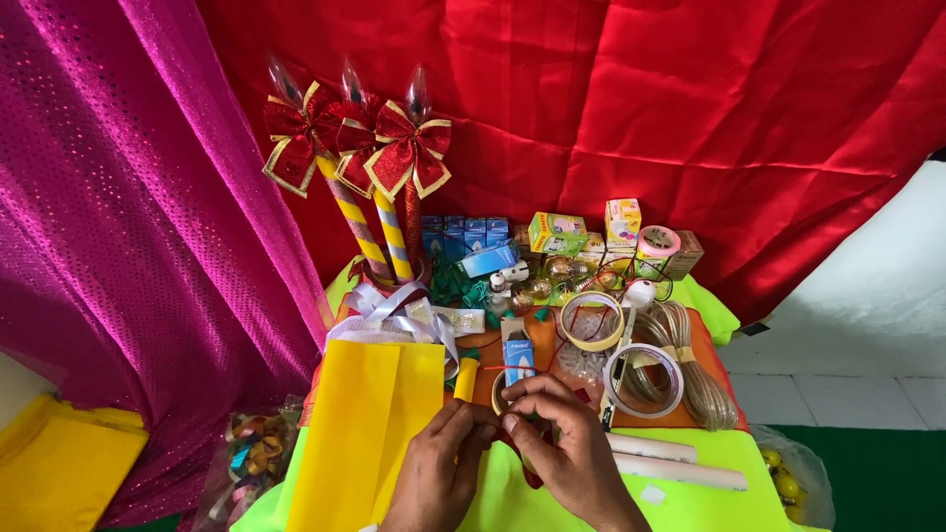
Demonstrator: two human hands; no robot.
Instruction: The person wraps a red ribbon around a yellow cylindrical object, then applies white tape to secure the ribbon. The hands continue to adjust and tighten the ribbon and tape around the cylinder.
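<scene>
My left hand (440, 461) and my right hand (565, 445) meet at the table's near edge, fingertips pinched together on a small tape roll (501, 392) with a thin red wire (512, 368) running from it. What sits between the fingers is mostly hidden. A yellow paper sheet (362, 429) lies just left of my left hand. A short yellow tube (465, 378) and a small blue box (518, 357) stand right beyond my fingers.
Three striped candle-shaped lamps with red bows (379, 163) stand at the back left. Small bulb boxes (558, 233), tape rings (591, 320) (644, 380), a coil of clear cable (696, 366) and white tubes (676, 461) crowd the orange and green table. Red and pink cloth hangs behind.
</scene>
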